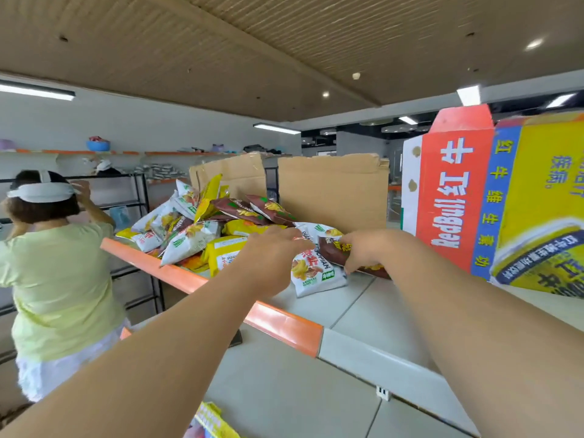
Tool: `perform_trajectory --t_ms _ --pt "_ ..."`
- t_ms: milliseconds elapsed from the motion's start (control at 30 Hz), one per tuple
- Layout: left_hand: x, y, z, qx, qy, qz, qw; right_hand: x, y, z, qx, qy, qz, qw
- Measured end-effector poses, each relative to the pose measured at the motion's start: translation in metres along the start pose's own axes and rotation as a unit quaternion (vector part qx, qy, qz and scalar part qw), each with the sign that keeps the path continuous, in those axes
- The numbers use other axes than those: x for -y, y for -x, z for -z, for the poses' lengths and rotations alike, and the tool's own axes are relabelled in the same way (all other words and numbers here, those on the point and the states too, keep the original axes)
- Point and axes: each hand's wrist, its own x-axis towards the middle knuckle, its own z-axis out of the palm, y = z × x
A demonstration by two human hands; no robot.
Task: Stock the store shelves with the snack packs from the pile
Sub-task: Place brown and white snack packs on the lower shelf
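Looking down along two bare forearms to a pale grey metal shelf top (316, 308) with an orange front strip. Gripping a dark brown foil snack pack (331, 252) in the right hand (363, 251), fingers curled round its end, just above the shelf top. Holding the left hand (271, 251) out with fingers straight, nothing in its grasp, fingertips at the upper edge of a white snack pack (316, 275) lying flat beside the brown one. Heaped behind and to the left on the same surface: a pile of white, yellow and brown snack packs (202, 229), against torn brown cardboard flaps (331, 191). Close by on the right, a red, blue and yellow printed drinks carton (521, 200). At far left, a person in a pale green shirt (57, 279), back turned.
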Motion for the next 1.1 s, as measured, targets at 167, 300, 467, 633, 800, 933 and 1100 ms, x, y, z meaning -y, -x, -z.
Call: perform_trajectory --t_ms 167,300,467,633,800,933,1100 --pt "-0.002 -0.019 -0.022 -0.009 -0.057 -0.062 0.996 -0.009 -0.012 -0.017 -0.018 -0.016 -0.014 1.000" --pt "0.006 -0.029 -0.035 -0.034 -0.004 -0.096 0.995 -0.018 -0.008 -0.014 -0.004 -0.003 -0.078 0.997" --pt "-0.003 -0.035 -0.032 -0.071 0.043 -0.178 0.981 -0.033 0.016 -0.011 0.008 -0.005 -0.145 0.989" --pt "-0.028 -0.040 -0.031 -0.082 0.166 -0.260 0.948 -0.049 0.056 -0.009 0.010 -0.023 -0.253 0.967" --pt "-0.060 -0.052 -0.043 0.061 0.415 -0.301 0.857 -0.050 0.101 -0.021 -0.040 -0.072 -0.366 0.927" --pt "-0.072 -0.072 -0.049 -0.057 0.286 -0.248 0.924 -0.046 0.128 -0.028 -0.040 -0.097 -0.408 0.907" --pt "-0.074 -0.074 -0.050 0.063 0.439 -0.235 0.865 -0.033 0.142 -0.033 -0.029 -0.133 -0.383 0.914"
